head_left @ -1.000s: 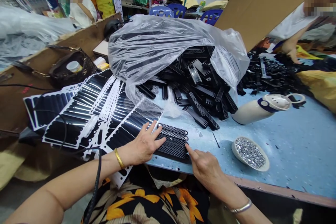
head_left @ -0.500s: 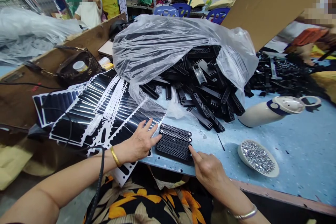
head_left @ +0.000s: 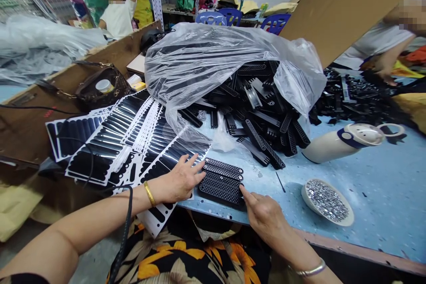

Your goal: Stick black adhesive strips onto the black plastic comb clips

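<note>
Several black strips with a diamond-mesh pattern point(head_left: 222, 186) lie side by side at the table's front edge, with small silver metal pieces at some of their ends. My left hand point(head_left: 184, 180) is open, palm down, its fingers spread and the tips at the strips' left ends. At their right ends, the index finger of my right hand point(head_left: 264, 211) presses on one strip. Its other fingers are curled, so whatever they may hold is hidden. A white bowl point(head_left: 350, 218) full of small silver metal pieces stands to the right.
Behind the strips, a clear plastic bag point(head_left: 196, 60) spills a heap of similar black parts point(head_left: 262, 115). Sheets of black stickers point(head_left: 109, 142) fan out at left. A cream bottle point(head_left: 329, 144) lies on the right, near a thin black rod point(head_left: 280, 182). Co-workers sit beyond.
My hands stay almost in the same place at the strips, while the view shifts slightly. At far right, a co-worker's arm now reaches toward the dark pile.
</note>
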A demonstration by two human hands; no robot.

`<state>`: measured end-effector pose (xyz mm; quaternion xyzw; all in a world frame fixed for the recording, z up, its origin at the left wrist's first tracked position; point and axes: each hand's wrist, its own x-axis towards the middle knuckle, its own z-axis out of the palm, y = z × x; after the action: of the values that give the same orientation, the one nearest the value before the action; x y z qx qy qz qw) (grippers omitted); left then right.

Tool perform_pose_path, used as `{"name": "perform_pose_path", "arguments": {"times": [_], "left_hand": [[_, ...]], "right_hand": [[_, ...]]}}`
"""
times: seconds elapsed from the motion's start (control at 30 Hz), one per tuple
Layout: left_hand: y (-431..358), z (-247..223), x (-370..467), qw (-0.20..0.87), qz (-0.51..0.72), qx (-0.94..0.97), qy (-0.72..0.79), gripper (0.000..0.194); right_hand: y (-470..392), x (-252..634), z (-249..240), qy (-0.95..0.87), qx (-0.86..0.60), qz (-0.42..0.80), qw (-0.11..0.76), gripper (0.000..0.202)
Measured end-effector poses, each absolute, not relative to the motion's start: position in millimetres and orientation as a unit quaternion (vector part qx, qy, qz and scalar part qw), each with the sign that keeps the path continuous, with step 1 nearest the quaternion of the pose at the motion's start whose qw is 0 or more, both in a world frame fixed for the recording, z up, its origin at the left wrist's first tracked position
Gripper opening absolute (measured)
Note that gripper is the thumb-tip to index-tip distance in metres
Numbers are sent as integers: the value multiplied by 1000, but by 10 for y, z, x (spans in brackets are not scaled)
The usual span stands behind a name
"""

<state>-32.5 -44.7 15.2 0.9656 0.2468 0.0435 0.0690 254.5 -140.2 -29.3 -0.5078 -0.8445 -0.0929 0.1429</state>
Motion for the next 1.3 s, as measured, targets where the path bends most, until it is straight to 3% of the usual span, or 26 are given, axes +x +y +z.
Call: {"name": "perform_pose_path", "arguments": {"times": [0.2,0.5,0.8,1.1,1.3], "left_hand": [[-478,81,-358,75,134,948,278,52],[-898,-11,-273,83,183,951,233,43],[-1027,-124,-311,98,248,936,229,46],[-1050,-224,-250,95,240,939,226,46],[-1043,-208,-254,95,245,938,226,44]], "right_hand": [[-1192,2432,-227,-813,-516,-74,258,29],[-958,2007,-210,-819,-534,-37,206,26],[-1296,2468,-208,-757,-591,-14,280,28],[-1450,2400,-271,-766,-595,3,242,26],[-1512,2444,-254,-766,-586,-15,264,27]]}}
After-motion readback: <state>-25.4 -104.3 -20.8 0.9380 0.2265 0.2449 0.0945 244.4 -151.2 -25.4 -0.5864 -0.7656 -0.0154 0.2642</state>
